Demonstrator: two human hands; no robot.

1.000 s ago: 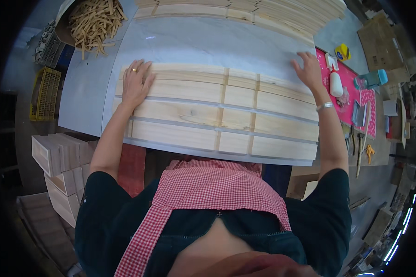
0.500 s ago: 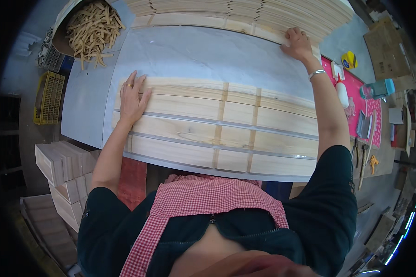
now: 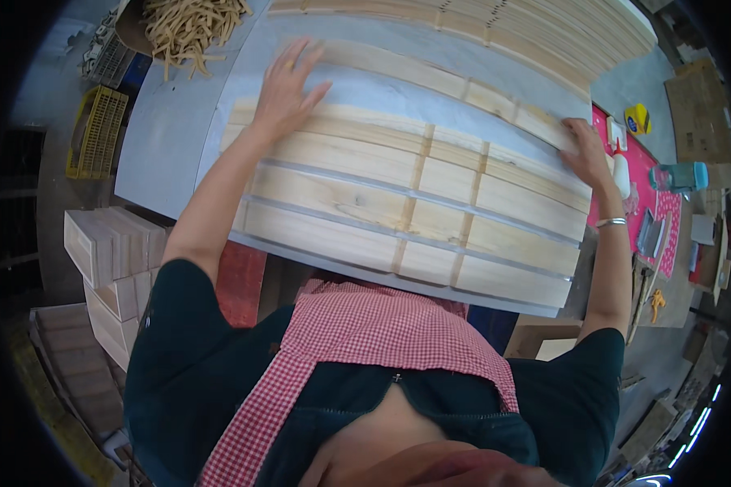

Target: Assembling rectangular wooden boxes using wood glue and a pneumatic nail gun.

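Head cam: notched wood slat [image 3: 430, 71] spans btwn both hands. R hand [image 3: 590, 156] grips its R end; L hand [image 3: 286, 91] spread wide by L end, blurry, can't tell if touching.

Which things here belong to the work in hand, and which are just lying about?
Likely in use:
loose board, its right end at the right hand
rows of boards nearest the person
far board stack

Apparently lying about:
yellow crate
white bottle
teal-lidded jar
yellow container
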